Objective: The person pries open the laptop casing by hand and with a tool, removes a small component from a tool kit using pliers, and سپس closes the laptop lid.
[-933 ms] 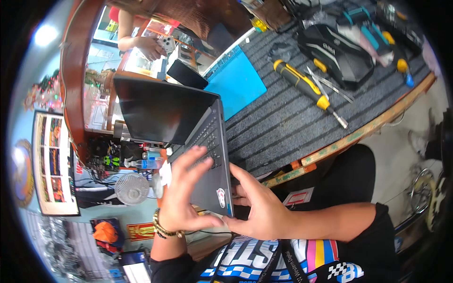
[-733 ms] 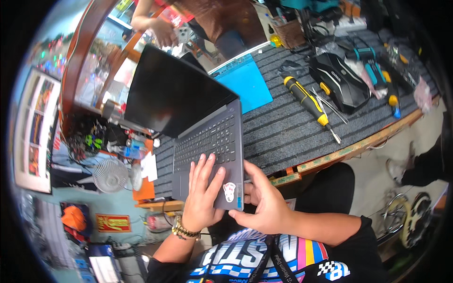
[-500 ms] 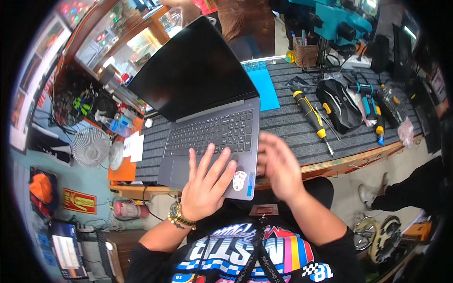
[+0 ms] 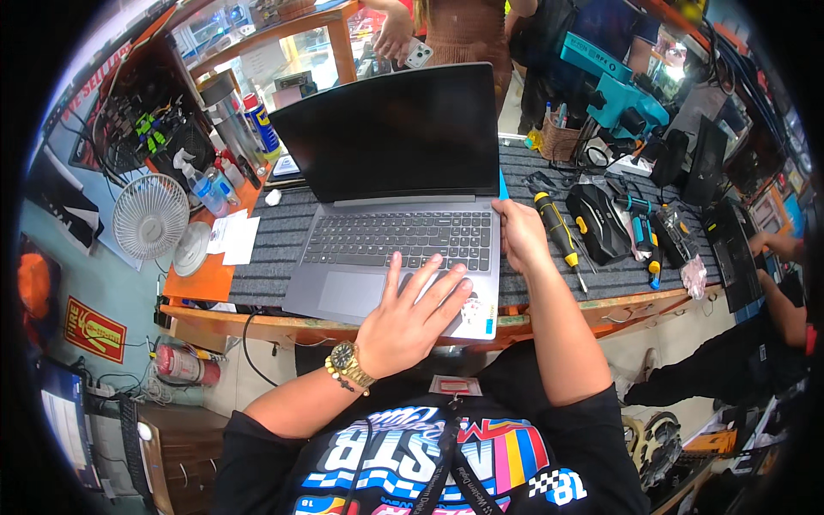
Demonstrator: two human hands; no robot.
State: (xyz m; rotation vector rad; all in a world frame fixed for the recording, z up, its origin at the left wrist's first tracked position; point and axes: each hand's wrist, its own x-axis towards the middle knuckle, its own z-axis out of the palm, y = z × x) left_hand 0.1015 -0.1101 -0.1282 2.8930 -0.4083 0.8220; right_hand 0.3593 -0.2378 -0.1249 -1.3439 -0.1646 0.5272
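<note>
A grey laptop [image 4: 348, 292] stands unfolded on the striped bench mat, its screen [image 4: 390, 133] dark. My left hand [image 4: 412, 313] lies across the right part of the palm rest, fingers spread and reaching the lower keys of the keyboard [image 4: 395, 236]. Its palm partly covers a white sticker near the front right corner. At the laptop's right side, by the hinge end, my right hand [image 4: 522, 236] grips the edge. Some of its fingers are hidden beside or under the laptop body. The laptop's front edge reaches past the bench's wooden front edge.
Right of the laptop lie a yellow-black screwdriver [image 4: 558, 227], a black case [image 4: 596, 223] and a teal-handled tool [image 4: 642, 232]. Leftward are papers [image 4: 242, 240], bottles and a white fan [image 4: 150, 216]. Across the bench, a person's hand [image 4: 393, 34] holds a phone [image 4: 419, 56].
The laptop has turned and now sits squarer to me. My right hand has gone from its front right side up toward the hinge. My left hand stays on the palm rest.
</note>
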